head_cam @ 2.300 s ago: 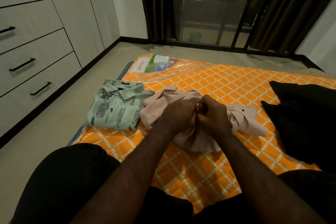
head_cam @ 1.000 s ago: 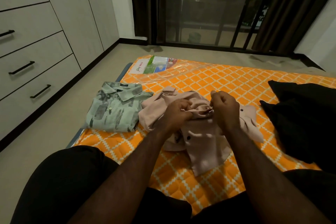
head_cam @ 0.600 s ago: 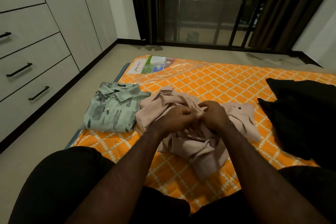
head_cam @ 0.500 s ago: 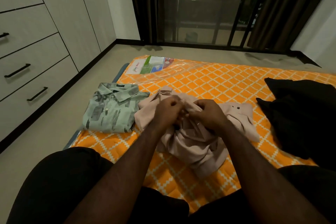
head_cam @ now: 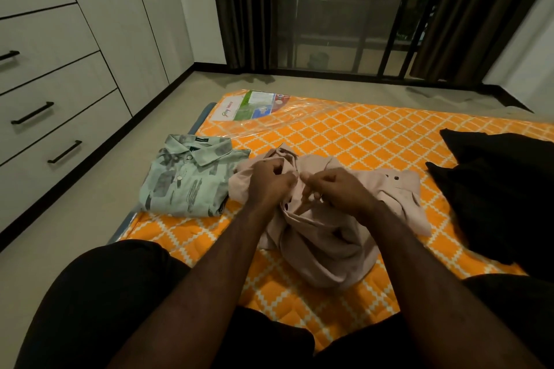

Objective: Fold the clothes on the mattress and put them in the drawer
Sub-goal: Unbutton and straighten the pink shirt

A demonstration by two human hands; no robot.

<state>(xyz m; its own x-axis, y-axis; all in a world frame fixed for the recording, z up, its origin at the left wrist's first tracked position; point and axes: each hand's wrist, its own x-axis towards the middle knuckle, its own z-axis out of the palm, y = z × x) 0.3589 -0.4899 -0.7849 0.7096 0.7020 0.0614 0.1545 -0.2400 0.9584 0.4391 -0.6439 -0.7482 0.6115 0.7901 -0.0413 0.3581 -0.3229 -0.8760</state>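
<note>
A bank of pale drawers [head_cam: 54,105] with black bar handles, all closed, lines the wall at far left. A strip of bare floor separates them from an orange, diamond-patterned mattress [head_cam: 359,141] that lies on the floor. Near the mattress's left edge rests a green printed shirt [head_cam: 189,183], folded flat with its collar toward the window. Beyond it, a printed label [head_cam: 248,106] shows under clear plastic wrap at the mattress's far corner. Up against the green shirt's right side, a pale pink shirt [head_cam: 326,243] sits crumpled mid-mattress in front of a seated person in dark clothing. The person's left hand [head_cam: 268,181] is clenched on a bunch of the pink fabric, fingers curled in. Close beside it, the right hand [head_cam: 340,189] pinches the same shirt between thumb and fingertips, near a dark button. At far right a black bundle [head_cam: 503,189] rests on the mattress, apart from both shirts.
</note>
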